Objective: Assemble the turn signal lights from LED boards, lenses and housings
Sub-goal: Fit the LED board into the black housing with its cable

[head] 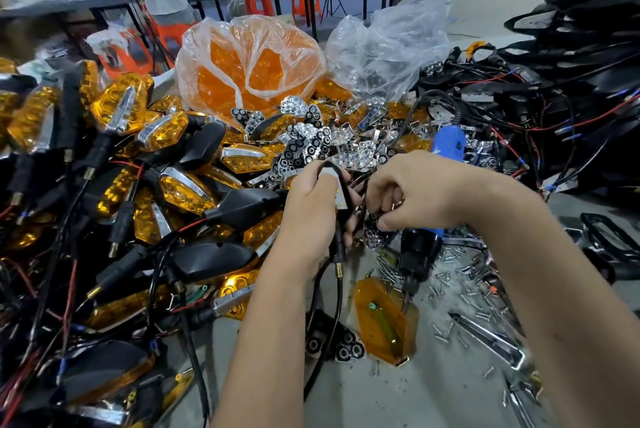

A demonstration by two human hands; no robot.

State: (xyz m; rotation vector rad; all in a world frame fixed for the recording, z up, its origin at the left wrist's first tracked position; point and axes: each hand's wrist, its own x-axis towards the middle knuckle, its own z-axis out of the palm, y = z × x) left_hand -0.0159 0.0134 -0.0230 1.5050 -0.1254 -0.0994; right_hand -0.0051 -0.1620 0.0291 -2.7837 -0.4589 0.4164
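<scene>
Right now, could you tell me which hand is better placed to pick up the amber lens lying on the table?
Probably the right hand: the amber lens lies below it, while the left hand grips the housing.

Two bare hands close together at mid-frame, forearms reaching in from below.

The left hand [313, 206] shows its back, fingers curled round a black part held upright. The right hand [412, 190] is knuckles up, fingers bent downward, fingertips pinching something small just beside the left.
</scene>
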